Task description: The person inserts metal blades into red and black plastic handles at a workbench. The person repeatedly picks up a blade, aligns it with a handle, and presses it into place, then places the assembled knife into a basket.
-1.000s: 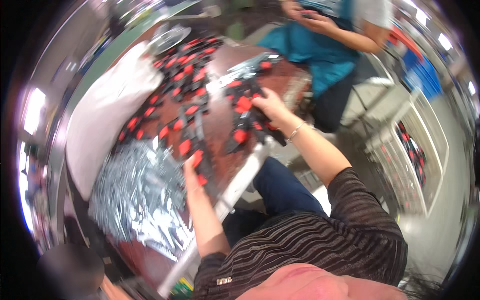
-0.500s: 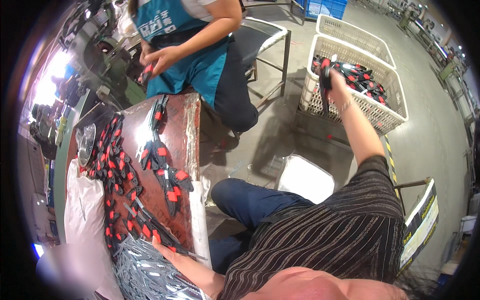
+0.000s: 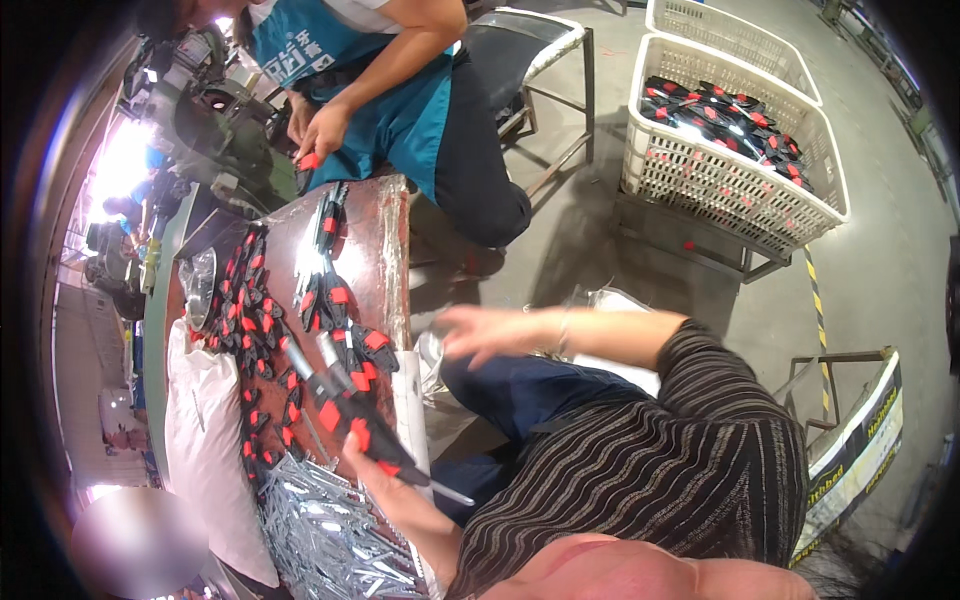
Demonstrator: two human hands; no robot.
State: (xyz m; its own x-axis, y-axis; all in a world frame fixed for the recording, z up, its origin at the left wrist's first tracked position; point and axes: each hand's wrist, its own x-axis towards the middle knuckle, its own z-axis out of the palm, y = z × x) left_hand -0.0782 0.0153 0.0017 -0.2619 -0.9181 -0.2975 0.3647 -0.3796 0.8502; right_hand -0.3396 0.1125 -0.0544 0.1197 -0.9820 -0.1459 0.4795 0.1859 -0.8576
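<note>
My left hand (image 3: 376, 472) is closed around black-and-red handled tools (image 3: 345, 410) with grey metal bars jutting from their ends. They are over the table's near part, beside a pile of loose silver metal strips (image 3: 325, 530). My right hand (image 3: 482, 334) is over my knee by the table's right edge, fingers apart, with nothing visible in it. More black-and-red tool handles (image 3: 245, 320) lie in rows along the table's left side. Another cluster of black-and-red tools (image 3: 340, 295) lies near the table's right edge. Motion blurs the held tools, so I cannot tell their exact kind.
A white slatted crate (image 3: 730, 180) holding many black-and-red tools stands on a metal stand at the far right. Across the table (image 3: 385, 235), a co-worker in a teal apron (image 3: 410, 130) handles a similar piece. A white sack (image 3: 205, 430) lies along the left edge.
My right hand has come from the crate, where it held black-and-red tools, back toward the table and is now empty. My left hand has lifted its tools somewhat.
</note>
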